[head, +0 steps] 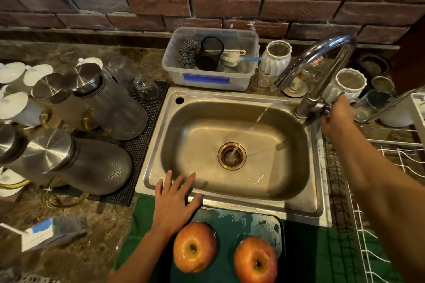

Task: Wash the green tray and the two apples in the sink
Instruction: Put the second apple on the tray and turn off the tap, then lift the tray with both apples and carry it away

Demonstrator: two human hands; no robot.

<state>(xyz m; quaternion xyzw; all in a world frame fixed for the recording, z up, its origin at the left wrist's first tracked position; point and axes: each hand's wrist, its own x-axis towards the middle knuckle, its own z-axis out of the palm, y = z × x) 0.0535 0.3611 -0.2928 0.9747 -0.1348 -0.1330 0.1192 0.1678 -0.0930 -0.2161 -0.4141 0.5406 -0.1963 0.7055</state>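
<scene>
A dark green tray (255, 221) lies wet on a green cloth in front of the steel sink (234, 131). Two red-yellow apples rest on it, one on the left (194, 247) and one on the right (255, 259). My left hand (176, 200) lies flat and spread on the sink's front rim, just left of the tray, holding nothing. My right hand (338, 117) is closed on the handle at the base of the tap (319, 62). A thin stream of water falls from the spout into the drain (231, 156).
A clear plastic box (207, 78) with scrubbers and a brush stands behind the sink. Steel-lidded glass jugs (101, 101) and white lids crowd a black mat on the left. White ribbed jars and glasses stand by the tap. A white wire rack (391, 167) stands on the right.
</scene>
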